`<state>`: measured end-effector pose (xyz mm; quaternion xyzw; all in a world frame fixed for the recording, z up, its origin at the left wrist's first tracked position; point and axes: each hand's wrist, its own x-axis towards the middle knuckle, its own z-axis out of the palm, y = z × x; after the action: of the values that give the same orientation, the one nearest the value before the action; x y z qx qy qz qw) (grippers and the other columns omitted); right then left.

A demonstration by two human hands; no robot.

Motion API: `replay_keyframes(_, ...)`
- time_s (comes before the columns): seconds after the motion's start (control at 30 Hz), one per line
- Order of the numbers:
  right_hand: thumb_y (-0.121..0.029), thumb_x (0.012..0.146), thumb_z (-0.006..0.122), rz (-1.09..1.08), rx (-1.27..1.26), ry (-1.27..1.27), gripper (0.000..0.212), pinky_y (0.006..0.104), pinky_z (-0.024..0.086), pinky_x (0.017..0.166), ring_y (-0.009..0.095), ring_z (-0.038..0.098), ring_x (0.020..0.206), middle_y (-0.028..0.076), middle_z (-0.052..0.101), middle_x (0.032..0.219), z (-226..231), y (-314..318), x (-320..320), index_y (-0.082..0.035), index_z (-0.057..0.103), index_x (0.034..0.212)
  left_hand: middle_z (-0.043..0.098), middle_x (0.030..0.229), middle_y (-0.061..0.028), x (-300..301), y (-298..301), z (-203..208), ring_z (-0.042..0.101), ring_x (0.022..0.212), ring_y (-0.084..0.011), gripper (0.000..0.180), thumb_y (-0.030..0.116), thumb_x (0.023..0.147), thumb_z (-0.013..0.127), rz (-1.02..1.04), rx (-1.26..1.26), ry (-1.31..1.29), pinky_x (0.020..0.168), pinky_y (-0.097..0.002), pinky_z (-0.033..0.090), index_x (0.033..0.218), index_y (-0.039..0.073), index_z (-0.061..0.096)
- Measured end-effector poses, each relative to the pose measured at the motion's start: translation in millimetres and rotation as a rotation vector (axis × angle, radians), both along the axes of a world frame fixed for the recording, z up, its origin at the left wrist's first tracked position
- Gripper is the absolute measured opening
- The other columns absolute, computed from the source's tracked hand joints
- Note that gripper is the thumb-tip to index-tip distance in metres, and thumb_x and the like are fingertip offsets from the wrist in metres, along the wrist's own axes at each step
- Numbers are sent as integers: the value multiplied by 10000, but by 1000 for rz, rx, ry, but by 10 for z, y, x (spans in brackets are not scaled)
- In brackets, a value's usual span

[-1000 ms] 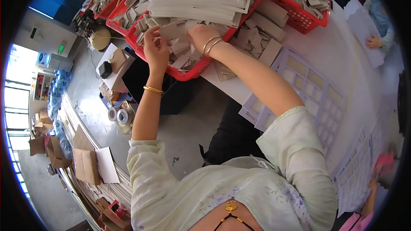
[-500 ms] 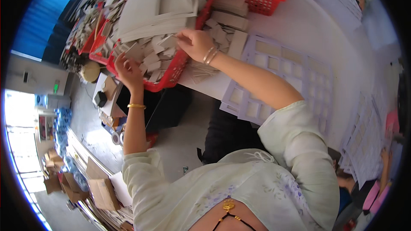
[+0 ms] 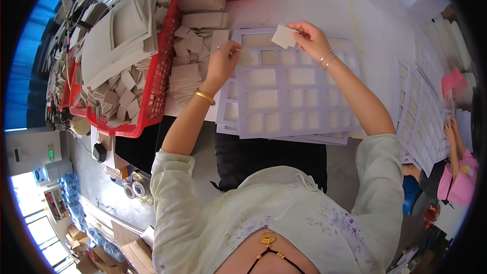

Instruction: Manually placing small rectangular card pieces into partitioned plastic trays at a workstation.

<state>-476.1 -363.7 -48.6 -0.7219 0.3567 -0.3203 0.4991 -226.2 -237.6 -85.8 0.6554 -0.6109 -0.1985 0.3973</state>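
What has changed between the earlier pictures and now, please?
The left hand and right hand moved rightward from the red basket to over the lavender lattice sheets. The right hand now holds pale card pieces clear of the basket; whether the left holds anything is unclear. The head view turned too. The large card stack stayed on the basket, and the lattice sheets still lie on the table.

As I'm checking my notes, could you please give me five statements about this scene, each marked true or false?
1. The right hand holds pale card. True.
2. The left hand is outside the front red basket. True.
3. The left wrist is bare. False: a gold bangle circles it.
4. The front red basket is empty. False: it holds pale sheets and small card pieces.
5. Lavender frames lie right of that basket. True.
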Motion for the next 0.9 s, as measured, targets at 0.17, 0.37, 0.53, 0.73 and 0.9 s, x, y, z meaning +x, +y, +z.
replay_keyframes(0.17,-78,869,582,-60,57,32,217,195,447,587,38,512,660,-12,608,837,-24,105,-564,-50,621,1080,613,725,-44,-35,-317,-263,572,570,-111,126,58,852,580,-81,135,2,489,-256,476,972,44,613)
replay_keyframes(0.37,-80,871,585,-142,105,8,221,186,438,581,34,512,669,-12,606,862,-153,111,-880,-45,617,1087,596,760,-48,20,-417,-335,579,565,-139,118,50,843,585,-149,127,-47,497,-277,478,955,42,619)
replay_keyframes(0.53,-99,867,604,-135,181,-89,197,196,446,560,45,560,683,1,626,861,-232,139,-813,-40,613,1055,580,854,-71,-98,-340,-264,617,665,-220,134,35,799,599,-134,37,-312,599,-330,496,927,66,629)
replay_keyframes(0.73,-115,862,618,-176,167,-98,173,199,448,524,60,602,674,9,637,846,-164,151,-626,-42,608,1018,602,930,-91,-216,-255,-136,616,795,-291,152,64,758,620,-173,29,-489,667,-395,495,908,85,632)
replay_keyframes(0.9,-131,869,611,-143,231,-89,175,197,441,503,63,608,675,9,634,861,-121,190,-624,-49,609,1024,620,945,-80,-270,-145,-143,599,859,-286,113,56,756,598,-32,-50,-379,743,-395,474,855,89,640)
